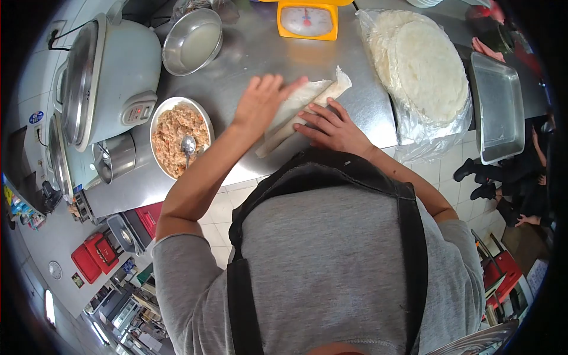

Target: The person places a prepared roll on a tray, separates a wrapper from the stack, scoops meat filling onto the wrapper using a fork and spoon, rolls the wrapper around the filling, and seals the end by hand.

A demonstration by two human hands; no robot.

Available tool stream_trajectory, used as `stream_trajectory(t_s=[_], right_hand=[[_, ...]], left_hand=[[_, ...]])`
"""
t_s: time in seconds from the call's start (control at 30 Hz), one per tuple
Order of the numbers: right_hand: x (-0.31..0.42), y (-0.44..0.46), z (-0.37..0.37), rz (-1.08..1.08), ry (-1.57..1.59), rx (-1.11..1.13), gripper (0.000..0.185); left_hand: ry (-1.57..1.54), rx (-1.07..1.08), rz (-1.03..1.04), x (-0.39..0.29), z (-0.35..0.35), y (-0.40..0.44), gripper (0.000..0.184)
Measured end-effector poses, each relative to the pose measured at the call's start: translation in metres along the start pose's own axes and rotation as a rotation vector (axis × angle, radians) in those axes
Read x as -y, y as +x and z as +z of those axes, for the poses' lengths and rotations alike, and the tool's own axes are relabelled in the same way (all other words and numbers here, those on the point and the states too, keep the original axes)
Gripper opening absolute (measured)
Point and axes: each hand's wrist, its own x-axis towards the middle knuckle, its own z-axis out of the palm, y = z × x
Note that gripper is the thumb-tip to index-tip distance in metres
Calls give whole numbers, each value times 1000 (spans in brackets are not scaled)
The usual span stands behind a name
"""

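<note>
A thin pale wrapper sheet (299, 100), rolled along its near side, lies slantwise on the steel table. My right hand (334, 126) lies over the rolled part with its fingers spread. My left hand (260, 102) is at the sheet's left edge, fingers apart and thumb stretched over the sheet; nothing shows in its grasp. To the left sits a white oval bowl of minced filling (171, 133) with a metal spoon (188, 144) in it. On the right a stack of round wrappers (429, 71) rests on clear plastic.
A steel bowl of whitish liquid (195, 47) and a yellow scale (307, 21) stand at the back. A large cooker (118, 71) is at the left, above a steel pot (121, 157). An empty metal tray (500, 109) lies far right; people in dark clothes (515, 171) are beyond.
</note>
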Motion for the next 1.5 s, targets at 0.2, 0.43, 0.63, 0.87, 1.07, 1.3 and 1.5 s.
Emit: stream_trajectory(t_s=[0.2,0.43,0.63,0.87,1.07,1.3,1.5], right_hand=[[1,-1,-1,5,92,16,68],[-1,-1,0,3,6,9,71],[0,-2,3,22,51,-12,71],[2,0,-3,25,70,8,68],[2,1,-5,24,135,21,67],[1,1,-2,16,78,-5,67],[2,0,-3,9,62,12,68]], left_hand=[[-106,-114,75,-10,-12,-2,81],[-117,-33,-71,-1,7,-18,81],[-228,151,-130,-5,14,-88,87],[-154,230,-154,-14,8,-117,94],[-305,215,-87,-23,6,-137,93],[-300,102,-83,-15,12,-129,87],[-170,-190,26,-16,4,-16,76]])
